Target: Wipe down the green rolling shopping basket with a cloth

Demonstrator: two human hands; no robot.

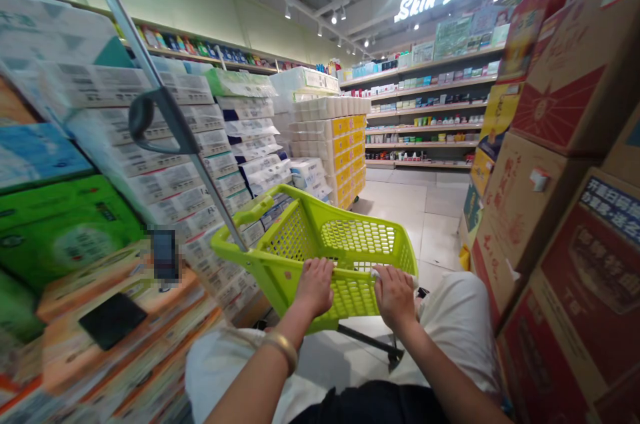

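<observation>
A lime-green rolling shopping basket (357, 301) with perforated sides stands before my knees, its long metal pull handle (163, 119) raised and leaning to the upper left. My left hand (316, 285) has its fingers curled over the near rim; a gold-coloured bangle (281, 351) circles that wrist. Farther right along the same rim, my right hand (395, 294) is closed over the edge. Bits of white, thin cloth or tissue (375, 273) peek out beside its fingers, mostly hidden under the hand. The visible inside of the basket shows only its green walls.
Stacked paper packs (187, 171) line the left side, with a black flat object (113, 321) and a blurred-out phone-like item on orange packs (165, 344). Red and brown cartons (560, 111) rise close on the right. Tiled floor (400, 194) leads toward shelves (425, 111).
</observation>
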